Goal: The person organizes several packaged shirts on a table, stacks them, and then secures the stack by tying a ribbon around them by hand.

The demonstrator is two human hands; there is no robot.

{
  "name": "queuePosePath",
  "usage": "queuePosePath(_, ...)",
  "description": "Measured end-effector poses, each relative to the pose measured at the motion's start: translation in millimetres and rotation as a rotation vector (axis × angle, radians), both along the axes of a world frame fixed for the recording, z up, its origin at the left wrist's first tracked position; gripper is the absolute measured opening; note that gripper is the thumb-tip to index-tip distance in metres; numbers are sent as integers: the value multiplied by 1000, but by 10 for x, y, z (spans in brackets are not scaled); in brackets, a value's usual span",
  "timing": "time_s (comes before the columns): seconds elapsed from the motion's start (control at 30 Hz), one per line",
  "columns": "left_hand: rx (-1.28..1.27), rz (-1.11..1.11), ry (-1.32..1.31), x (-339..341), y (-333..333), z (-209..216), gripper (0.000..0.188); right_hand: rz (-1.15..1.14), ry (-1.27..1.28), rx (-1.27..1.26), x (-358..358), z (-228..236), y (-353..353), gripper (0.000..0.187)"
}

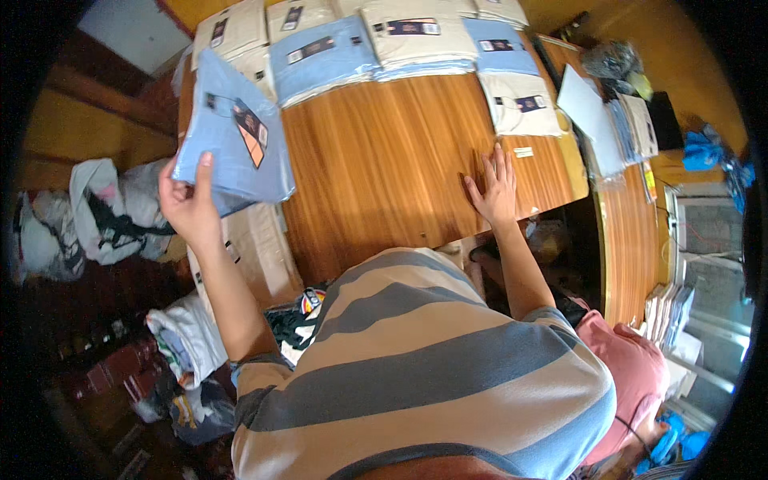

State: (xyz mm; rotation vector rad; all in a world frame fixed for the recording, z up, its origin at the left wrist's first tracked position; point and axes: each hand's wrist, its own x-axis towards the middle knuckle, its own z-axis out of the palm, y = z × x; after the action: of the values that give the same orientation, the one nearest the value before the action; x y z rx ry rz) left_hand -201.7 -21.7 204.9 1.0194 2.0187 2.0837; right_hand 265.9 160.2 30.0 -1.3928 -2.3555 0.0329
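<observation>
A folded light-blue garment in a clear bag (222, 96), with a dark and orange tag on it, is raised at the table's left end. My left hand (190, 200) grips its lower left corner, thumb on top. Under it, a cream packaged garment (260, 248) shows in part. My right hand (494, 192) lies on the brown wooden table (376, 168) near its front edge, fingers stretched and holding nothing. Beyond that hand lies a cream packaged garment (524, 104) with a dark tag.
Blue packaged garments (324, 56) and cream stacks (416, 32) line the table's far side. Plastic bags (120, 208) heap up at the left. A second table (628, 248) with papers stands right. Close by on the right is a person in pink (624, 368).
</observation>
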Motion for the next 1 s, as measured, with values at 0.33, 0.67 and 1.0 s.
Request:
queuePosePath(0.33, -147, -428, -153, 1123, 1010, -306, 24, 110, -52, -230, 872, -103, 190, 57)
queuePosePath(0.67, -792, -359, 644, 2231, 646, -1933, 92, 121, -81, -115, 1659, -124, 668, 40)
queuePosePath(1.0, -662, 48, 540, 1259, 432, -1323, 75, 716, 101, -177, -815, 142, 222, 63)
